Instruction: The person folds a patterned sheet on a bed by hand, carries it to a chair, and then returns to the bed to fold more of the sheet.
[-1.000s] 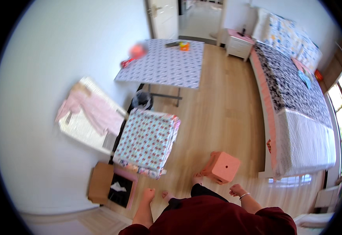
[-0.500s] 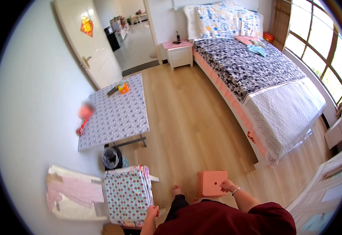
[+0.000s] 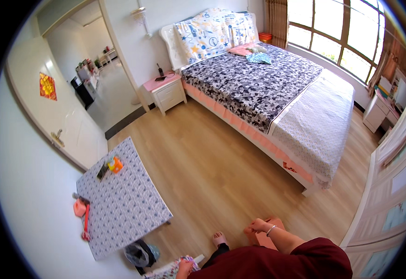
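My right hand (image 3: pixel 257 225), with a bracelet on its wrist, hangs loosely closed in front of me, with nothing showing in it. Below it in the picture is a pinkish-orange plastic stool (image 3: pixel 267 237), partly hidden by the hand and forearm; I cannot tell whether they touch. At the lower edge my left hand (image 3: pixel 184 267) has its fingers curled in, and no object shows in it. It overlaps the patterned folded cloth (image 3: pixel 165 270) on a seat beside me, mostly out of the picture. One bare foot (image 3: pixel 219 239) rests on the floor between my hands.
A low table (image 3: pixel 124 200) with a patterned cover stands at left, bearing a dark remote-like object, an orange-and-yellow item and red toys. A lined bin (image 3: pixel 140 253) stands at its near end. Ahead are a bed (image 3: pixel 316 125), a nightstand (image 3: pixel 169 95) and an open door (image 3: pixel 49 107).
The view has tilted up and turned, so the bed and window show more and the chair beside me has mostly left the picture. My right hand stays near the stool, still curled.
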`<action>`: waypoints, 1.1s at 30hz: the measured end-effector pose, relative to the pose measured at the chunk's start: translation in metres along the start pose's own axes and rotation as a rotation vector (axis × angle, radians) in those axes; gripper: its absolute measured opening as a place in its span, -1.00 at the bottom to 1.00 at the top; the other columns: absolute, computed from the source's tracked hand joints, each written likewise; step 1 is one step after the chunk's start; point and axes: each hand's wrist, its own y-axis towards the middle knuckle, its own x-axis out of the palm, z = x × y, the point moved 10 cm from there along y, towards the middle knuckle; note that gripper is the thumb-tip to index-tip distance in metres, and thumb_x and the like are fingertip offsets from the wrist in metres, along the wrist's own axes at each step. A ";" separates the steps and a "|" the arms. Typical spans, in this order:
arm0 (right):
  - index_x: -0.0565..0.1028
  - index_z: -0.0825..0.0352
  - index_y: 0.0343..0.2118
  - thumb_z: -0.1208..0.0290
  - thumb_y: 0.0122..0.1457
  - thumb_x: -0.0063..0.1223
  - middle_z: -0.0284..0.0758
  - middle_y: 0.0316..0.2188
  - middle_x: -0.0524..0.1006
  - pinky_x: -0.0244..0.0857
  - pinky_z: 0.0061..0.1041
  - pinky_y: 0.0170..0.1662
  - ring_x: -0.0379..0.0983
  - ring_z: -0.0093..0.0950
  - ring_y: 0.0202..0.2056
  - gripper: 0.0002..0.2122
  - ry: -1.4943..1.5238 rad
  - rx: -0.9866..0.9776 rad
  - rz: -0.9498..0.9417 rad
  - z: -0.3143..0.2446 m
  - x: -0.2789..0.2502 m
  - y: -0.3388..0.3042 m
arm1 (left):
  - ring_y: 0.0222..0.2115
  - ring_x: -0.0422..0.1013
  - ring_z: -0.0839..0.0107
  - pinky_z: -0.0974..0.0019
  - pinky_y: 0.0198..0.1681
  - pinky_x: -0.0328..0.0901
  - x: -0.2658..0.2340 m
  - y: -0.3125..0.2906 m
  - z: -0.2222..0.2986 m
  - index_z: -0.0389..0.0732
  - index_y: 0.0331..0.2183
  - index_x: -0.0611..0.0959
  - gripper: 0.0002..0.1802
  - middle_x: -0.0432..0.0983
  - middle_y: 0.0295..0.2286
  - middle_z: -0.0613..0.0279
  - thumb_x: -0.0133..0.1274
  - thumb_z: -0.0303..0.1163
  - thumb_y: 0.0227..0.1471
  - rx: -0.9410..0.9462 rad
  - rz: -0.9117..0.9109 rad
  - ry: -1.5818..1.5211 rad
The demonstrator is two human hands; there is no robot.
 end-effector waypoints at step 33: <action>0.45 0.34 -0.54 0.35 -0.05 -0.22 -0.37 -0.64 0.48 0.31 -0.60 -0.57 0.41 -0.57 -0.61 -0.79 0.184 0.102 0.258 -0.280 -0.302 0.311 | -0.75 0.28 0.41 0.33 -0.71 0.27 -0.047 0.404 0.500 -0.24 -0.56 0.39 -0.82 0.37 -0.68 0.18 -0.13 -0.33 -0.07 -0.042 -0.237 -0.038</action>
